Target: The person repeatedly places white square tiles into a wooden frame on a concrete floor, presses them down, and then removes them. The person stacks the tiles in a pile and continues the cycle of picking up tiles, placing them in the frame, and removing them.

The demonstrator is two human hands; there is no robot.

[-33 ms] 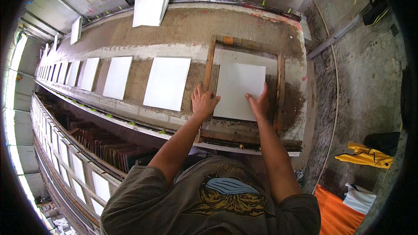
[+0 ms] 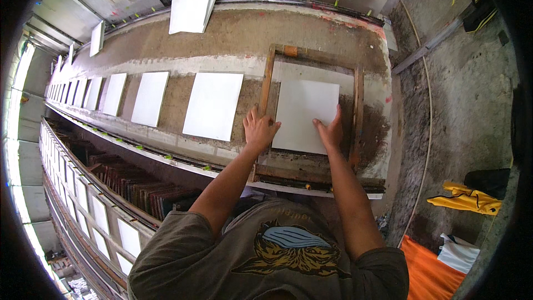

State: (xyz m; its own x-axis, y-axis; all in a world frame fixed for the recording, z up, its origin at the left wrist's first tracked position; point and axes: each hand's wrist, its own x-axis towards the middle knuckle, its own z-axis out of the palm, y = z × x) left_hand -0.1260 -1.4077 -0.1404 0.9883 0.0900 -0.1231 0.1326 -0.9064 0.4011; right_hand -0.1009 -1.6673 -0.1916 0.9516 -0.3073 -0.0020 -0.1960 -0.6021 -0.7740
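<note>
A long stained table (image 2: 244, 29) carries white panels (image 2: 213, 105) and a wooden frame (image 2: 267, 80).

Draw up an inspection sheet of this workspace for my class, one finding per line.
Surface: long table, stained brown, with a pale band.
Handled things: white panel inside a wooden frame; row of panels to the left.
Clutter: orange cloth and yellow item, lower right.
Hands: left hand spread at the frame's left side; right hand at the white panel's right edge, thumb over it.
Cables: pale cable or hose beyond the table's right end.
Surroundings: far-edge panels, overlapping; lower-left panels in rows.
</note>
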